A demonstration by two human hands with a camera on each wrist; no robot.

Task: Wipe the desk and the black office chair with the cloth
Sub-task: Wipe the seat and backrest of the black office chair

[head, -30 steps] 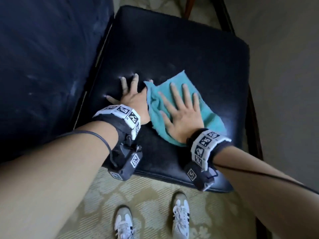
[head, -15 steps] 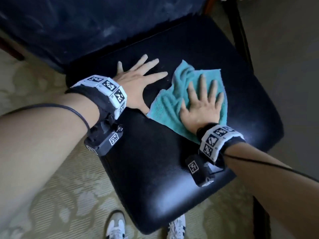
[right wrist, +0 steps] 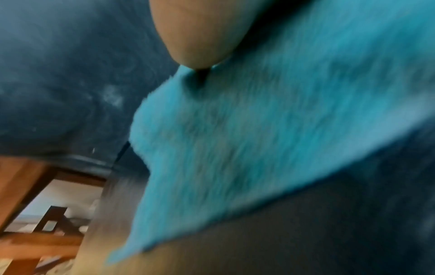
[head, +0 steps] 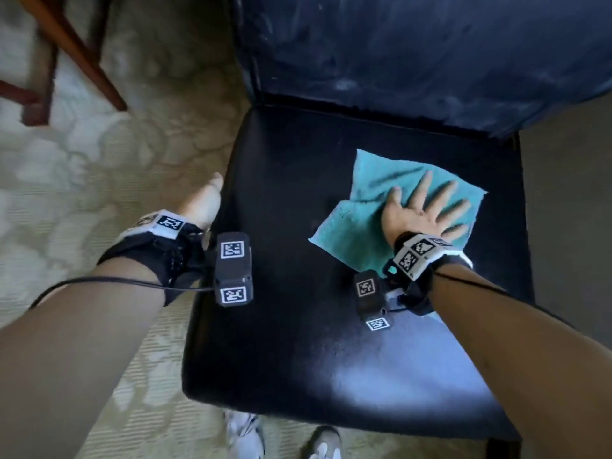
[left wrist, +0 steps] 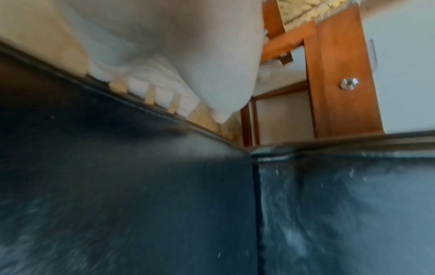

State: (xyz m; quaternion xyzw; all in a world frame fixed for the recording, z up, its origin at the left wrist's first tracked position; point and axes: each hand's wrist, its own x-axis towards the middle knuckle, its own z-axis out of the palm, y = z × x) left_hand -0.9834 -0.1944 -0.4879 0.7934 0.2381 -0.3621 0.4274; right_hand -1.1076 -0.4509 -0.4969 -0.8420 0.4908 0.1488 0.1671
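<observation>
The black office chair's seat [head: 298, 342] fills the middle of the head view, with its scuffed backrest [head: 430, 61] behind. A teal cloth [head: 374, 180] lies spread on the seat's back right part. My right hand [head: 427, 210] presses flat on it with fingers spread; in the right wrist view the cloth [right wrist: 259, 130] lies under the hand [right wrist: 200, 33]. My left hand [head: 205, 203] is at the seat's left edge. In the left wrist view its fingers [left wrist: 139, 87] curl down over the seat [left wrist: 117, 186] edge. The desk is out of view.
Reddish wooden furniture legs [head: 76, 61] stand on the patterned carpet [head: 132, 160] at the far left. My two shoes [head: 245, 435] are just in front of the seat. A wooden panel with a metal nut [left wrist: 348, 84] shows past the chair.
The chair now faces me with its backrest at the top. My left hand went from lying flat on the seat to holding its left edge. My right hand slid the cloth to the back right.
</observation>
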